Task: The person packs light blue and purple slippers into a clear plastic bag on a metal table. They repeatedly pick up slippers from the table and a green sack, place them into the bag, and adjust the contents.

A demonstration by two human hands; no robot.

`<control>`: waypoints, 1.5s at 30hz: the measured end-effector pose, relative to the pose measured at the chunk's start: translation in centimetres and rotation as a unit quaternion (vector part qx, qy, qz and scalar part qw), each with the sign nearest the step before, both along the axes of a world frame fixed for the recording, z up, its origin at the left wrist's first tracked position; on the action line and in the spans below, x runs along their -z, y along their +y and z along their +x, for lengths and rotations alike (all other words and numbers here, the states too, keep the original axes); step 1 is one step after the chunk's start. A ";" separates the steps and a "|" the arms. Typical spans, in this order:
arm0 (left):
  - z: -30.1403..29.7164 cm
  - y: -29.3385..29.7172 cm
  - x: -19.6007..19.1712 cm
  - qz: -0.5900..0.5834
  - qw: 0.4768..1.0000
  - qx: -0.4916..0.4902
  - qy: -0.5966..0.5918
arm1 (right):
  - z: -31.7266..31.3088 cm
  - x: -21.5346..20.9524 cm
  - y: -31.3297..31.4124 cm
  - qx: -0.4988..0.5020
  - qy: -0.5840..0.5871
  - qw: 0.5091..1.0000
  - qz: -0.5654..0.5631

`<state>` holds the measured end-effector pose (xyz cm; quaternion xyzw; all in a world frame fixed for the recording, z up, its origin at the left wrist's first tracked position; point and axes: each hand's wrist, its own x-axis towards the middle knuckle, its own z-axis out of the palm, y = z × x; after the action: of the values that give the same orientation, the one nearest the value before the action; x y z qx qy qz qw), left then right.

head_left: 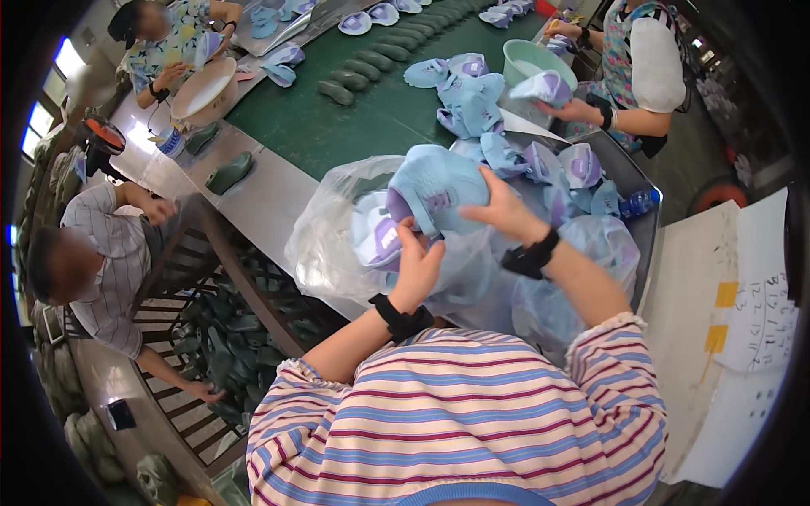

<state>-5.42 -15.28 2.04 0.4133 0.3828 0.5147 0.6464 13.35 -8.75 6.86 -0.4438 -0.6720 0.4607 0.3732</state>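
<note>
Both hands clamp one pale blue shoe upper [439,190] over the clear bag [337,228]: right hand [506,211] on its right side, left hand [418,266] gripping underneath.

Striped pink, blue and white short-sleeved top with frilled cuffs; black wristbands on both wrists.

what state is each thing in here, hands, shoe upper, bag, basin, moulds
left hand: shut on the shoe upper's lower edge
right hand: shut on the shoe upper's top
shoe upper: pale blue and purple, held up over the bag
plastic bag: clear, open, holding more uppers
green basin: upright, on the table by a co-worker
dark green shoe moulds: lying in a row on the green table
</note>
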 end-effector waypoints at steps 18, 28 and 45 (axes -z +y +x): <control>-4.6 5.6 10.3 0.175 0.860 0.047 0.478 | 1.7 4.3 -0.2 0.002 0.066 0.984 -0.165; -6.2 7.1 12.6 0.065 0.914 0.185 0.355 | -1.4 5.0 -7.3 -0.115 -0.200 0.973 0.009; -6.4 11.4 11.0 -0.011 0.930 0.212 0.300 | 1.6 3.3 -9.3 -0.099 -0.147 0.983 -0.039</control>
<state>-11.84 -3.87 -8.91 0.6131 0.4679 0.2130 0.5998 14.91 -18.01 3.54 -0.4522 -0.7418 0.4506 0.2053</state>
